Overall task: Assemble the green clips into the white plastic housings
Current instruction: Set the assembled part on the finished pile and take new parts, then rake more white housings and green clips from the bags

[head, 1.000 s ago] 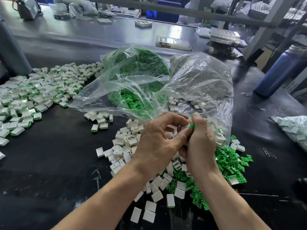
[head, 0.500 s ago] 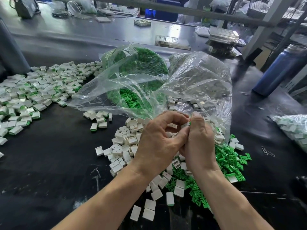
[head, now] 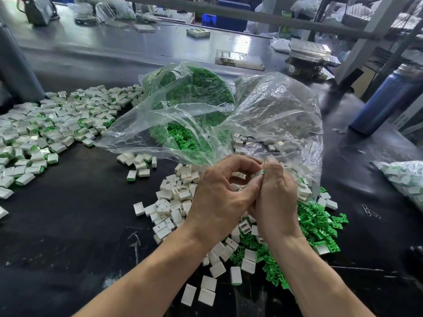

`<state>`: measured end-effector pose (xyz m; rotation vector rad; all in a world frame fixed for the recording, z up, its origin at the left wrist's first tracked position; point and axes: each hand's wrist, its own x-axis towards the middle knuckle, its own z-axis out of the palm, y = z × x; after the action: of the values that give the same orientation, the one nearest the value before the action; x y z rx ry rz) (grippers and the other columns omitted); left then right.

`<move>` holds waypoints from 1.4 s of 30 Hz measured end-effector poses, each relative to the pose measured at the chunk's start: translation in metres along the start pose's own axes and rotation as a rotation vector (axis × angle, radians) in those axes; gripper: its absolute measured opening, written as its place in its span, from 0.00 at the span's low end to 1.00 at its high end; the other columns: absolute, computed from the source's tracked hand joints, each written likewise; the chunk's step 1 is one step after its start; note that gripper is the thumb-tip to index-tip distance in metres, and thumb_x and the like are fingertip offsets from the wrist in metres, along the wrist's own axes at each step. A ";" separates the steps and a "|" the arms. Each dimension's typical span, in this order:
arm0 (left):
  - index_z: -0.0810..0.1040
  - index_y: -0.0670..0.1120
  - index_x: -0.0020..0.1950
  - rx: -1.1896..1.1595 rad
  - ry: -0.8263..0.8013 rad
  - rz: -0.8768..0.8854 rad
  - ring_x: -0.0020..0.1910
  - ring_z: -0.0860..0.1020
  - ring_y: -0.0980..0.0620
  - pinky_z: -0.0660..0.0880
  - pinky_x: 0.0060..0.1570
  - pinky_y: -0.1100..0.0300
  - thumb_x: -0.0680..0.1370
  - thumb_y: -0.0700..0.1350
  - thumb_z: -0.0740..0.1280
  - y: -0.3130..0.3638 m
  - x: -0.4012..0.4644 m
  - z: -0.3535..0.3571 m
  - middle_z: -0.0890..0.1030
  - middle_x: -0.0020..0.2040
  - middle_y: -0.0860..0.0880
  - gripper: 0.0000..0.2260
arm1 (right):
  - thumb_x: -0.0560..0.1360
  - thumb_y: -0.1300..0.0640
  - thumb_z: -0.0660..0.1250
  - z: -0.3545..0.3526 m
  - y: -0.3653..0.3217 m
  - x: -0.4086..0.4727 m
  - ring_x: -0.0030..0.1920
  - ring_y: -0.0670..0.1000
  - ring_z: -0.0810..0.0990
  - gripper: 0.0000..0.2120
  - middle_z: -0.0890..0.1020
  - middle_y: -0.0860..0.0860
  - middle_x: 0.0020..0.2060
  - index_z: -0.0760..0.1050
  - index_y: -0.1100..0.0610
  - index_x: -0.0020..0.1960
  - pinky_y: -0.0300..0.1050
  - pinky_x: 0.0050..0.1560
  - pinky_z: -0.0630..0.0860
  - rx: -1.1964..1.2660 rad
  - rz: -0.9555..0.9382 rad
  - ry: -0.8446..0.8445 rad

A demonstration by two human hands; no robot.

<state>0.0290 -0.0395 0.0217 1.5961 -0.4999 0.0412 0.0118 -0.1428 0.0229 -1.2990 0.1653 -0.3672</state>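
At frame centre, our left hand (head: 219, 202) and right hand (head: 274, 202) pinch one white housing (head: 259, 173) with a green clip (head: 264, 171) between fingertips. Misaligned pressing could jam it, or drop it among loose parts on the counter (head: 68, 225).

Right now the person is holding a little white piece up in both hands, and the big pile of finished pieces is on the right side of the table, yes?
Not quite. The head view shows both hands, left hand and right hand, holding the little white piece, but the big pile of finished pieces lies on the left side of the table.
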 end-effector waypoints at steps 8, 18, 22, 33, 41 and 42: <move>0.83 0.46 0.54 -0.051 0.022 -0.052 0.45 0.85 0.54 0.82 0.44 0.61 0.78 0.43 0.74 0.000 0.001 -0.008 0.85 0.50 0.53 0.05 | 0.86 0.37 0.52 -0.021 -0.001 0.005 0.25 0.55 0.68 0.33 0.72 0.50 0.25 0.82 0.52 0.34 0.41 0.28 0.68 -0.264 -0.011 -0.043; 0.79 0.55 0.50 0.597 0.231 -0.269 0.37 0.81 0.63 0.75 0.30 0.71 0.79 0.46 0.74 -0.020 0.026 -0.090 0.81 0.43 0.57 0.06 | 0.83 0.42 0.64 -0.051 -0.011 0.022 0.30 0.36 0.78 0.22 0.79 0.36 0.26 0.83 0.49 0.35 0.40 0.35 0.70 -0.814 -0.101 -0.064; 0.80 0.55 0.44 0.820 0.295 -0.416 0.40 0.82 0.54 0.81 0.41 0.55 0.79 0.48 0.75 -0.033 0.031 -0.120 0.82 0.40 0.57 0.05 | 0.82 0.41 0.65 -0.063 -0.010 0.029 0.31 0.41 0.79 0.20 0.81 0.40 0.28 0.83 0.46 0.36 0.39 0.33 0.70 -0.974 -0.017 -0.080; 0.85 0.55 0.46 0.956 0.392 -0.475 0.48 0.83 0.46 0.80 0.48 0.51 0.78 0.53 0.75 -0.042 0.035 -0.134 0.85 0.48 0.50 0.04 | 0.79 0.41 0.70 -0.083 -0.018 0.036 0.35 0.45 0.80 0.12 0.82 0.44 0.31 0.85 0.45 0.42 0.41 0.35 0.71 -1.077 0.129 -0.072; 0.79 0.55 0.44 0.757 0.212 -0.220 0.35 0.81 0.65 0.73 0.28 0.70 0.81 0.56 0.69 -0.024 0.021 -0.094 0.81 0.37 0.57 0.08 | 0.76 0.47 0.76 -0.086 -0.021 0.037 0.41 0.42 0.80 0.04 0.83 0.41 0.39 0.84 0.42 0.43 0.37 0.37 0.72 -1.090 0.131 -0.079; 0.78 0.56 0.43 0.709 0.140 -0.185 0.38 0.80 0.68 0.75 0.30 0.71 0.80 0.55 0.69 -0.022 0.020 -0.087 0.81 0.38 0.58 0.07 | 0.76 0.47 0.77 -0.088 -0.021 0.037 0.41 0.41 0.80 0.03 0.83 0.41 0.40 0.84 0.42 0.44 0.36 0.37 0.72 -1.094 0.136 -0.092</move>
<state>0.0776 0.0384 0.0165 2.3074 -0.2288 0.2067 0.0144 -0.2402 0.0232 -2.3611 0.4072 -0.0725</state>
